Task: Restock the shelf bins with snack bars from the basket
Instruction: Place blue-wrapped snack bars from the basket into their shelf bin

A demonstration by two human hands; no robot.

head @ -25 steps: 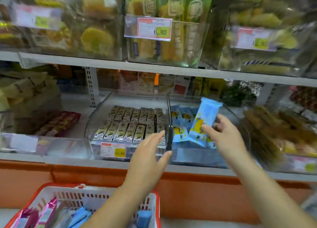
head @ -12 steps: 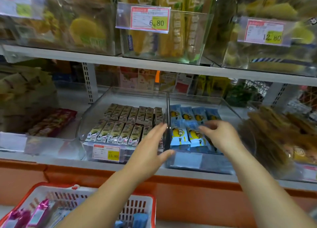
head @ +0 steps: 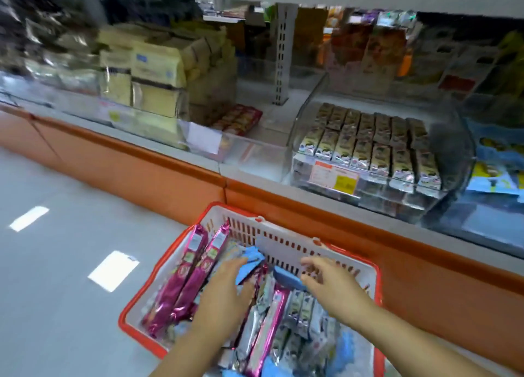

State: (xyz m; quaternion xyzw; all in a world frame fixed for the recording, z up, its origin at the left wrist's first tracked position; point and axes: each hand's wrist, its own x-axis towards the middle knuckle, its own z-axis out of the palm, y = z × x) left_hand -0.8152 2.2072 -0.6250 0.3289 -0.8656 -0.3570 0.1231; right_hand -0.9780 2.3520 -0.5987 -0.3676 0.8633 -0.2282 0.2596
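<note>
A red-rimmed white basket (head: 160,266) sits low in front of the shelf, full of snack bars: long pink bars (head: 184,277), silver-green bars (head: 300,311) and blue bars. My left hand (head: 224,291) reaches into the basket, its straight fingers lying on a blue bar (head: 251,259). My right hand (head: 331,286) hovers over the basket's far side, fingers spread and loosely bent, with its thumb at the end of another blue bar (head: 285,277). Neither hand plainly grips anything.
On the shelf above stands a clear bin (head: 453,195) of brown-green bars with a price tag (head: 333,176). A bin of blue bars (head: 493,164) shows at the right edge. Yellow packs (head: 153,73) fill the left bins. An orange kick panel (head: 175,184) runs below; grey floor lies left.
The view has dropped from the shelf to the basket. Both hands left the bins and came down into the basket; the blue bar held earlier is in the bin.
</note>
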